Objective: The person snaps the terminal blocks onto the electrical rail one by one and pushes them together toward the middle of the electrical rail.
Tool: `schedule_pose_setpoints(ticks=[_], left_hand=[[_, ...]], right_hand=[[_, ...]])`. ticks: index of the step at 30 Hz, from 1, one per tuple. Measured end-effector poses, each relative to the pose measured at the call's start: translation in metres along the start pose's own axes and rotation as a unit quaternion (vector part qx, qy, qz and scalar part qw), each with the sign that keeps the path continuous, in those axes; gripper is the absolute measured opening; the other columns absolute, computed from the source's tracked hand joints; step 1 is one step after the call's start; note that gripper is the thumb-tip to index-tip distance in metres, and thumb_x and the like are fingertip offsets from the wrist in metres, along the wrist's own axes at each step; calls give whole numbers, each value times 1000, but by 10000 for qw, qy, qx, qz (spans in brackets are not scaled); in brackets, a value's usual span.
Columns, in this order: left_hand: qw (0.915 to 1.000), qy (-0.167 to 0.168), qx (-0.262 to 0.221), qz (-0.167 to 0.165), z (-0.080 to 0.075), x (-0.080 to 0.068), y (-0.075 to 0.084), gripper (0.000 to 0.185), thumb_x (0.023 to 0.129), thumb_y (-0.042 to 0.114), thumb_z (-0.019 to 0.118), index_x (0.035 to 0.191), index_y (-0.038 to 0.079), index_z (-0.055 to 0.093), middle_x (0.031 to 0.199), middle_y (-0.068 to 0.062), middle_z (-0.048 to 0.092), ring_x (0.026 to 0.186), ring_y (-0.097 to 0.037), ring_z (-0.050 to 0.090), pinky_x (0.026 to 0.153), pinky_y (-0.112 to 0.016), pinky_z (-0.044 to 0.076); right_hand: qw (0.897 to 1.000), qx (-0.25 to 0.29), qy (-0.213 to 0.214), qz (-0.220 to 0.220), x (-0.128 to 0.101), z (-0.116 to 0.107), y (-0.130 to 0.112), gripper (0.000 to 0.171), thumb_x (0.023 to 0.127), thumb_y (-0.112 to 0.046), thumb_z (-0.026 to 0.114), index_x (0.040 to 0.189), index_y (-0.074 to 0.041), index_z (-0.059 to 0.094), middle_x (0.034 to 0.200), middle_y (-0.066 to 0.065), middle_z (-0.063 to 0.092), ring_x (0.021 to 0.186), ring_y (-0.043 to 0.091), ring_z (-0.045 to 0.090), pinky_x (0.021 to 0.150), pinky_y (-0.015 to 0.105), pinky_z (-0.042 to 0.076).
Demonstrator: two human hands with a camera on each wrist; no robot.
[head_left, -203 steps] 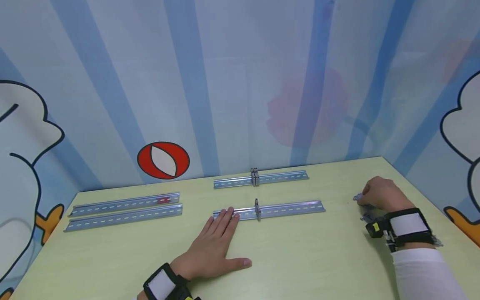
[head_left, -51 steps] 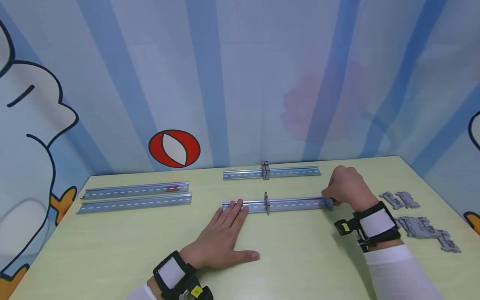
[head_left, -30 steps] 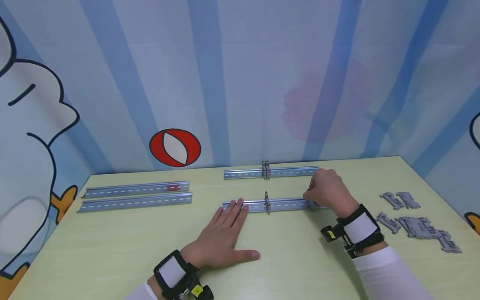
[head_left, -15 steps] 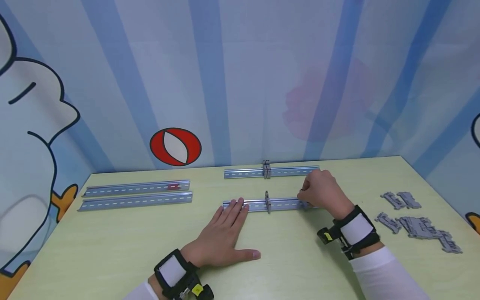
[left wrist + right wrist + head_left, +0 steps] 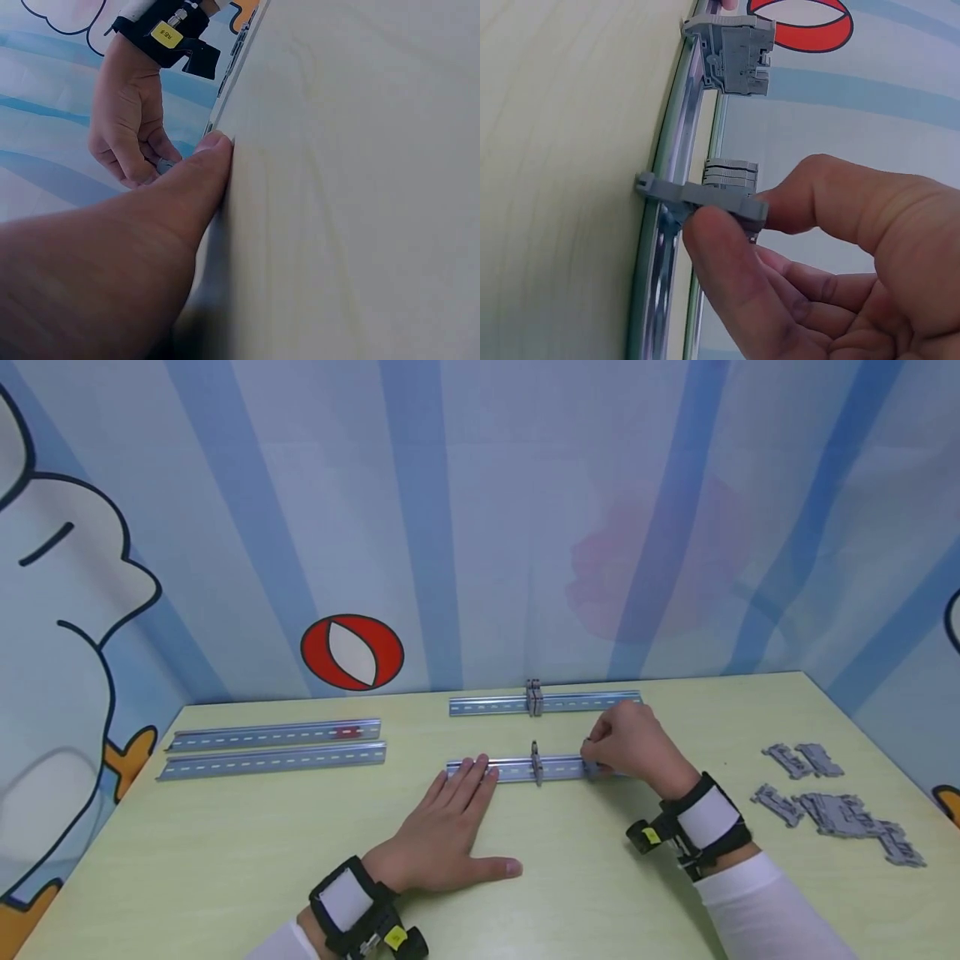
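My left hand (image 5: 467, 779) lies flat on the table (image 5: 570, 893), its straight fingertips pressing the left end of the near metal rail (image 5: 504, 769). One grey terminal block (image 5: 534, 761) stands clipped on that rail. My right hand (image 5: 600, 760) pinches a second grey terminal block (image 5: 705, 196) between thumb and forefinger. This block sits on the near rail (image 5: 666, 225), a short way right of the clipped block (image 5: 732, 43). In the left wrist view, my left hand (image 5: 150, 225) rests on the tabletop and my right hand (image 5: 127, 120) shows beyond it.
A far rail (image 5: 585, 702) carries a small stack of blocks (image 5: 532, 698). Two more rails (image 5: 270, 748) lie side by side at the left, one bearing a red piece (image 5: 347, 732). Several loose grey blocks (image 5: 836, 814) lie at the right, near the table's edge.
My right hand has slid left along the near rail with the pinched block, from the rail's right end towards the clipped block. My left hand has stayed put.
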State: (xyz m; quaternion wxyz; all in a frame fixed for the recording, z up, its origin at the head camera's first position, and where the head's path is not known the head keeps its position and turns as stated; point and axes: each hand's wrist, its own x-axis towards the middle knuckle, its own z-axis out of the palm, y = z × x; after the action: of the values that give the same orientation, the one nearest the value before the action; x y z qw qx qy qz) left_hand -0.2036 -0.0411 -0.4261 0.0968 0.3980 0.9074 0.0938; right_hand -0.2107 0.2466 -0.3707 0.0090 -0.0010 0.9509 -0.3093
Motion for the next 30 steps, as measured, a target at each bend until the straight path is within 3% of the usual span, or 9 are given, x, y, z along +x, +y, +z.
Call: schedule_pose_setpoints(ticks=[13,24,30], left_hand=[[10000,-16,-60,25,-2,1,0,112,79,87,36,158,14,3,165,-5,-6,151,-22,-5,120,-50,4],[10000,19,-58,-55,1,1,-3,115,77,89,35,158,14,4,165,-5,-7,151,-22,-6,120,-49,4],[9998,97,-147,9,4,2,-3,115,77,89,36,158,14,6,165,-5,-4,151,-23,-4,120,-51,6]], right_hand=[[9968,718,-107,349,2,0,7,13,82,-11,68,73,-5,74,67,5,71,58,17,67,58,29,49],[9957,816,61,441,3,10,-3,11,80,-11,68,74,-3,73,65,5,70,56,16,66,52,28,43],[9943,897,106,565,2,15,-6,10,81,-12,70,78,-3,74,70,6,71,58,16,67,52,29,48]])
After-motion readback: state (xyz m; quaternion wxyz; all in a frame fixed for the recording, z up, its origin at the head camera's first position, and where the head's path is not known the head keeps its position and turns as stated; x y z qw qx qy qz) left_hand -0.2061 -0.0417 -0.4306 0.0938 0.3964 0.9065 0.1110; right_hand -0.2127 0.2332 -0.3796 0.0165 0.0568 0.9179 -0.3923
